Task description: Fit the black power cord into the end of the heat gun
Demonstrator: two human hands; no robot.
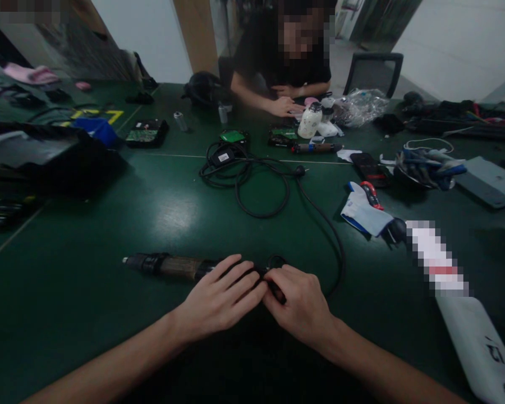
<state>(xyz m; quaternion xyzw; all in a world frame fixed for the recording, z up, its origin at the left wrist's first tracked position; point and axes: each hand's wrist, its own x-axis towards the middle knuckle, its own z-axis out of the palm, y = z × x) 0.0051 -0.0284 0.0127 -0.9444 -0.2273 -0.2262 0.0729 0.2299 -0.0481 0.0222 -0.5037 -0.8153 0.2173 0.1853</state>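
Note:
An electric screwdriver (174,266) lies on its side near the front of the green table, its metal tip pointing left. Across its rear end rests my left hand (221,297), palm down, with fingers stretched out and partly covering the black body. My right hand (298,303) is closed at the cable end of the screwdriver, thumb and fingers pinching the black cable (339,247); the exact grip point is hidden by the fingers. From there the cable curves right and back to a loose coil with a round connector (300,170).
Across the table a person (261,73) works with both hands near a white bottle (310,122). Circuit boards in black housings (147,133) and another screwdriver (317,147) lie along the back. Gloves (364,210) and a white object (475,331) are at right; a black bag (37,163) is left.

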